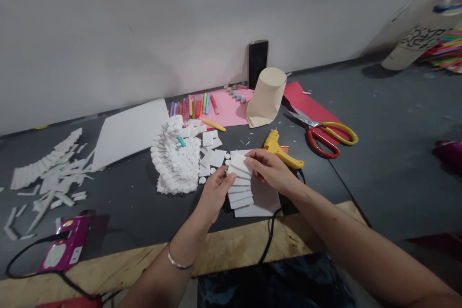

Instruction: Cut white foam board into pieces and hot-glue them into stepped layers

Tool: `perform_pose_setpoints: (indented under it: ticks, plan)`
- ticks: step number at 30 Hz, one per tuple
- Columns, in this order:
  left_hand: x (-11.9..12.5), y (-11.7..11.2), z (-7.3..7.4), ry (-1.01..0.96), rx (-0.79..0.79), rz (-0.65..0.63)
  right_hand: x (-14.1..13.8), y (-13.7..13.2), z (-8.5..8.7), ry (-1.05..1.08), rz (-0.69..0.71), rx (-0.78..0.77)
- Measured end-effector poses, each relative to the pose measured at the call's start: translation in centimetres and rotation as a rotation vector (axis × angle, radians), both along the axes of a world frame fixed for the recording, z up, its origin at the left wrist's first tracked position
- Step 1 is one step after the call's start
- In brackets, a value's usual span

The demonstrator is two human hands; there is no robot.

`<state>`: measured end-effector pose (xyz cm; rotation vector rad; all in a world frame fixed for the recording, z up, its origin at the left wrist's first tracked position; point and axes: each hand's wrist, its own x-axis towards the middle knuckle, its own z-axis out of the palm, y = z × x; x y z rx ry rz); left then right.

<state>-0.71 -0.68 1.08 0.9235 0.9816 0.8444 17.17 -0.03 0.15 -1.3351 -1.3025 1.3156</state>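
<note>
A small white piece (238, 161), foam or thick card, is pinched at its edges between my left hand (215, 191) and my right hand (269, 171). Below it, several overlapping white strips (241, 196) step down like shingles over a white sheet (266, 204). Left of my hands lie loose white squares (217, 158) and a few small white discs (202, 180). A yellow glue gun (285, 154) rests just beyond my right hand. Farther left is a bumpy white model (180, 161) with layered edges and a teal piece on it.
Red-and-yellow-handled scissors (314, 125) lie on red paper (301, 98). A beige paper cylinder (269, 94) stands before a phone (257, 60). Colored pens (195, 106) lie on pink paper (231, 115). White scraps (61, 183) and a purple box (67, 245) with a black cable sit left.
</note>
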Motion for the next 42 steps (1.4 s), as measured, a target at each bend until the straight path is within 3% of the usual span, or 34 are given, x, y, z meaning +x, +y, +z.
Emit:
perform_pose_setpoints:
  ticks: [6,11,17,21,25,29,32,34,37,42]
  plan:
    - [-0.1,-0.1,-0.6,-0.027,0.029,0.010,0.0,0.0,0.3,0.004,-0.010,0.013]
    - [-0.1,0.0,-1.0,-0.102,-0.104,0.051,0.0,-0.1,0.1,0.011,-0.008,-0.014]
    - [-0.1,-0.2,-0.8,-0.055,-0.024,-0.058,0.0,-0.1,-0.2,-0.009,0.032,-0.007]
    - [-0.2,-0.2,-0.8,-0.062,-0.031,-0.057,0.6,-0.2,0.0,-0.002,-0.053,0.023]
    - [-0.3,0.0,-0.7,-0.111,-0.058,-0.018,1.7,-0.2,1.7,-0.166,-0.147,0.155]
    - [-0.2,-0.2,-0.3,-0.119,-0.111,-0.029,2.8,0.4,5.1,-0.451,-0.080,0.306]
    - [-0.1,-0.4,-0.1,-0.112,-0.122,-0.052,4.3,1.0,6.1,-0.753,-0.048,0.349]
    - [-0.1,-0.4,-0.1,-0.121,-0.122,-0.061,5.7,0.9,5.4,-0.961,-0.027,0.336]
    - [-0.2,-0.3,-0.4,-0.122,-0.124,-0.057,7.7,0.0,2.7,-1.187,0.045,0.288]
    - [-0.1,-0.1,-1.5,-0.125,-0.105,-0.067,8.8,-0.7,-1.0,-1.235,0.039,0.303]
